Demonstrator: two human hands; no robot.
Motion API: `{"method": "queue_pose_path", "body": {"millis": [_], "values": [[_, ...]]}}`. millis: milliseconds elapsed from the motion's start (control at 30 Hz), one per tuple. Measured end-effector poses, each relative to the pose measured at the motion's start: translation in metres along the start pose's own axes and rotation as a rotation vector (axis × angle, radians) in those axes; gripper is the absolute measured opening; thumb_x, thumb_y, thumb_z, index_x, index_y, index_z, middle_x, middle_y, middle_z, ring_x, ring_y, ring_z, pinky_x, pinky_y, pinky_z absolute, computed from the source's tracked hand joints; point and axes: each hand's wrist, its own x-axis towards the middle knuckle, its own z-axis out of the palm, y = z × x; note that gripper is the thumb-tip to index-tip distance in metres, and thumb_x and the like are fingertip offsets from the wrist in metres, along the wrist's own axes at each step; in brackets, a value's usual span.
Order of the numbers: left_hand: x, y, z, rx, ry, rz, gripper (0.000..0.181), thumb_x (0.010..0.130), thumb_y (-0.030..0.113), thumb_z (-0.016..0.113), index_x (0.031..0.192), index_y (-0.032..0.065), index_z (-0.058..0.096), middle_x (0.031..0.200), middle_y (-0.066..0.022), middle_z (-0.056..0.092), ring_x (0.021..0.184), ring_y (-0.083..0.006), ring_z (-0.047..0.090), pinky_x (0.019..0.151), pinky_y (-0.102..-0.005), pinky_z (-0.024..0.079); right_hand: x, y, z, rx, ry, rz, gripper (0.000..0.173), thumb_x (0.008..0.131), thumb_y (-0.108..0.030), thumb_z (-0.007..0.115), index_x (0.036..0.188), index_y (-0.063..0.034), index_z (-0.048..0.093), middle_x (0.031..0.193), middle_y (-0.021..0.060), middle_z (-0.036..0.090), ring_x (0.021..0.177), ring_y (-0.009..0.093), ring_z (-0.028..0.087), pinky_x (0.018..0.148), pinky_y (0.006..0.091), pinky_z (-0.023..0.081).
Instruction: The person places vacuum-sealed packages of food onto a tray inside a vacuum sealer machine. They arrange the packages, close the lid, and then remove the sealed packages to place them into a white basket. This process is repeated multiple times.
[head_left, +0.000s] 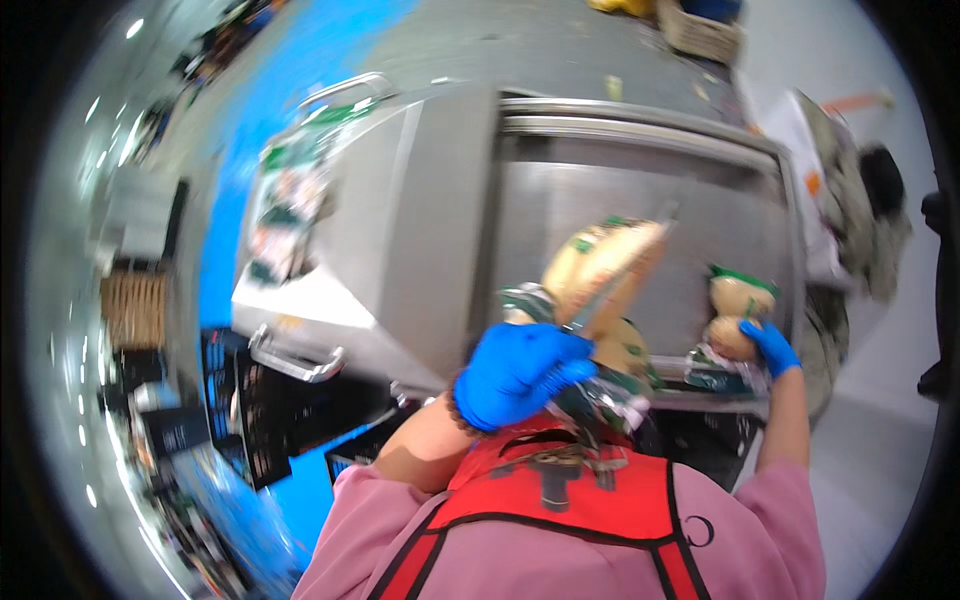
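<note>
My left hand, in a blue glove, is closed around a long, thin, grey blade-like thing that slants up and to the right. Blur hides whether it is a knife or a strip of film. Behind it is a clear bag of pale yellow produce with green print. Crumpled dark green film lies below, close to my chest. At the front right of the steel tray, my gloved right hand grips the side of a smaller bag of round, pale produce.
Left of the tray is a steel cover with handles, and several film-wrapped packs lie on its far side. Black plastic crates stand lower left. A wicker basket is at the top; grey cloth hangs at right.
</note>
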Motion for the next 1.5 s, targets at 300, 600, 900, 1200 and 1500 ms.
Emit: {"method": "queue_pose_path", "body": {"millis": [300, 600, 900, 1200, 1500], "values": [[-0.204, 0.099, -0.061, 0.078, 0.331, 0.076, 0.024, 0.084, 0.024, 0.066, 0.100, 0.0066, 0.062, 0.074, -0.0109, 0.060, 0.062, -0.0287, 0.060, 0.053, -0.0371, 0.044, 0.007, 0.001, 0.047, 0.064, -0.140, -0.176, 0.054, 0.083, -0.033, 0.068, 0.123, 0.0008, 0.052, 0.113, 0.0122, 0.061, 0.098, 0.025, 0.062, 0.086, 0.0363, 0.050], [-0.451, 0.185, -0.025, 0.531, 0.923, -0.379, 0.020, 0.075, 0.012, 0.074, 0.094, 0.0121, 0.067, 0.064, -0.0088, 0.058, 0.053, -0.0266, 0.057, 0.047, -0.0322, 0.043, -0.030, -0.139, 0.249, -0.331, 0.151, -0.943, 0.055, 0.083, -0.030, 0.071, 0.120, 0.0054, 0.052, 0.117, 0.0177, 0.057, 0.101, 0.027, 0.058, 0.086, 0.0378, 0.048], [-0.566, 0.312, 0.119, 0.742, 1.667, -1.112, 0.013, 0.079, 0.006, 0.069, 0.092, 0.0078, 0.070, 0.069, -0.0079, 0.063, 0.057, -0.0193, 0.058, 0.051, -0.0300, 0.043, -0.154, -0.086, 0.650, -0.362, -1.120, -0.818, 0.061, 0.086, -0.036, 0.065, 0.125, 0.0060, 0.046, 0.116, 0.0163, 0.057, 0.099, 0.027, 0.061, 0.086, 0.0379, 0.049], [-0.489, 0.481, 0.290, 1.375, 2.647, -1.296, 0.027, 0.089, 0.024, 0.062, 0.076, 0.0007, 0.057, 0.073, -0.0096, 0.061, 0.067, -0.0187, 0.060, 0.065, -0.0305, 0.050, -0.410, 0.200, 0.804, -0.929, -2.159, -0.253, 0.072, 0.071, -0.038, 0.075, 0.124, 0.0027, 0.048, 0.111, 0.0105, 0.059, 0.098, 0.021, 0.060, 0.084, 0.0338, 0.049], [-0.459, 0.522, 0.386, 1.866, 2.565, -1.737, 0.039, 0.091, 0.038, 0.058, 0.078, 0.0020, 0.051, 0.076, -0.0071, 0.058, 0.063, -0.0094, 0.048, 0.054, -0.0205, 0.038, -0.676, 0.445, 0.636, -1.374, -2.358, 0.925, 0.056, 0.086, -0.034, 0.065, 0.126, 0.0011, 0.047, 0.116, 0.0156, 0.059, 0.103, 0.025, 0.061, 0.087, 0.0365, 0.051]]}}
